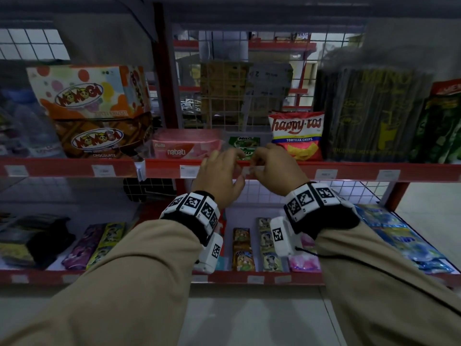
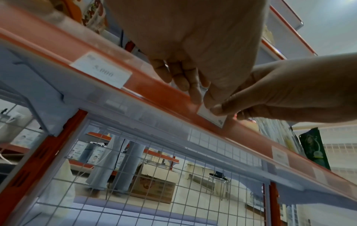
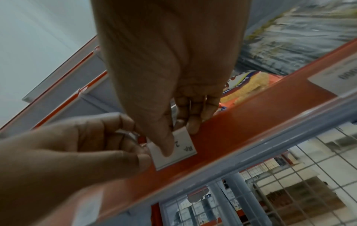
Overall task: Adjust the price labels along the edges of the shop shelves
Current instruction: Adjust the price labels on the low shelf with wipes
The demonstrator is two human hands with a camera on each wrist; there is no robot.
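Observation:
A small white price label (image 1: 248, 170) sits on the red shelf-edge strip (image 1: 349, 172), below the Milo pack. Both hands meet at it. My right hand (image 1: 255, 168) pinches it, thumb on its printed face and fingers behind its top edge; the right wrist view shows this right hand (image 3: 179, 137) on the label (image 3: 173, 160), which reads "Rp. 2". My left hand (image 1: 240, 167) holds the label's left end with curled fingers (image 3: 142, 157). From the left wrist, the left hand (image 2: 203, 97) and right hand (image 2: 222, 111) cover most of the label (image 2: 217, 120).
More labels sit along the strip: one to the left (image 1: 190, 171), one to the right (image 1: 326, 174), and a "5.000" label (image 2: 102, 70). Above it stand a Happy Tos bag (image 1: 296, 136), a Nabati pack (image 1: 184, 146) and Momogi boxes (image 1: 92, 96). A lower shelf (image 1: 249, 279) holds sachets.

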